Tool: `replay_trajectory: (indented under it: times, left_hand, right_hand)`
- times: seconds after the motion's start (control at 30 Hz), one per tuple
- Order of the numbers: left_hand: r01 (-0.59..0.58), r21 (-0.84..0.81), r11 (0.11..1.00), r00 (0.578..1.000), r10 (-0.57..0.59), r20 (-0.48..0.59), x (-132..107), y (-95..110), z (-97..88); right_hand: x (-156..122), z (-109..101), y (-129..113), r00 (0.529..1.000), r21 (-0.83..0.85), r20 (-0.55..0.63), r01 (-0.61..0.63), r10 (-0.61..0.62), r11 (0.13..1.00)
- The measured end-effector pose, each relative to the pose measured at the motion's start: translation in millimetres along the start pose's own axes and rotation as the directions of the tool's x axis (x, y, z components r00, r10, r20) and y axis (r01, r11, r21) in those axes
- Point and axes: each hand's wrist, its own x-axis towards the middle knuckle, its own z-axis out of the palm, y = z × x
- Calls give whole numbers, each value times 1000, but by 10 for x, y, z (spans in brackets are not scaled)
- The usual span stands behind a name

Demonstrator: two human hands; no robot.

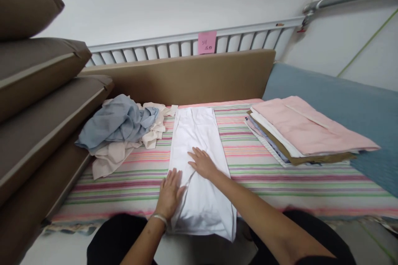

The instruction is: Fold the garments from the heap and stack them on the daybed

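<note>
A white garment (205,132), folded into a long strip, lies lengthwise in front of me, its near end hanging over the bed's front edge. My left hand (169,192) rests on its left border with the fingers spread; a pale bangle circles that wrist. Flat on the middle of the cloth lies my right hand (202,163), fingers apart. Creases run through the fabric between the two hands. Neither hand grips anything.
Crumpled blue and cream clothes (121,122) lie on the left of the striped sheet (242,178). A folded stack topped by a pink garment (311,126) sits at right. Brown cushions (46,116) pile up at far left. A brown panel (186,80) stands behind.
</note>
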Motion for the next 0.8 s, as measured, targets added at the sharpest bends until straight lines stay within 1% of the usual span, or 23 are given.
replay_trajectory:
  times: [0.03,0.07,0.1,0.13,0.17,0.2,0.23,0.27,0.3,0.33,0.37,0.4,0.43,0.47,0.5,0.57,0.6,0.63,0.7,0.8]
  left_hand:
    - [45,-124,991,997,-52,-50,-94,-7,-81]
    - [103,-246,964,986,-132,-103,-223,-28,-159]
    - [173,-358,918,960,-238,-145,-381,-64,-227]
    - [247,-456,855,921,-354,-165,-557,-114,-279]
    - [319,-540,779,873,-464,-154,-737,-175,-309]
    - [386,-605,696,821,-558,-119,-904,-241,-314]
    - [446,-652,614,771,-633,-68,-1046,-306,-293]
    - [494,-683,539,731,-683,-11,-1152,-366,-251]
    - [526,-701,482,705,-708,42,-1218,-415,-194]
    - [543,-708,452,700,-709,83,-1243,-451,-128]
    - [548,-704,452,715,-690,113,-1234,-472,-61]
    - [540,-694,475,745,-653,132,-1200,-482,0]
    - [529,-682,505,777,-610,151,-1153,-482,53]
    - [524,-667,530,799,-577,170,-1102,-479,95]
    - [529,-651,544,808,-558,190,-1056,-476,127]
    - [557,-633,538,799,-556,230,-999,-486,169]
    - [567,-630,530,793,-557,246,-991,-500,183]
    - [570,-633,524,794,-548,262,-997,-515,193]
    - [566,-656,499,805,-505,310,-1035,-530,202]
    - [579,-712,397,797,-459,392,-1117,-461,173]
  right_hand:
    - [-88,-85,-16,998,76,-62,2,2,997]
    - [-223,-175,-25,990,162,-140,16,7,987]
    - [-403,-262,-22,975,248,-220,33,23,968]
    - [-624,-339,-5,957,331,-285,41,58,943]
    - [-874,-398,29,941,404,-318,27,113,914]
    - [-1138,-431,78,929,467,-315,-27,195,884]
    - [-1402,-432,139,916,515,-277,-113,290,850]
    - [-1650,-398,207,900,546,-214,-212,380,811]
    - [-1867,-330,275,879,555,-137,-313,456,771]
    - [-2045,-235,334,856,554,-45,-408,515,726]
    - [-2179,-123,378,827,560,58,-491,560,668]
    - [-2267,-3,402,800,575,162,-552,577,604]
    - [-2314,113,405,784,608,255,-585,567,536]
    - [-2325,216,387,782,657,325,-591,532,468]
    - [-2310,301,353,798,714,362,-570,482,406]
    - [-2240,412,254,843,812,360,-494,400,311]
    - [-2204,441,199,857,842,344,-463,384,278]
    - [-2176,457,145,861,858,336,-447,382,253]
    - [-2156,458,49,850,870,331,-443,411,217]
    - [-2205,407,-59,824,880,337,-447,456,159]
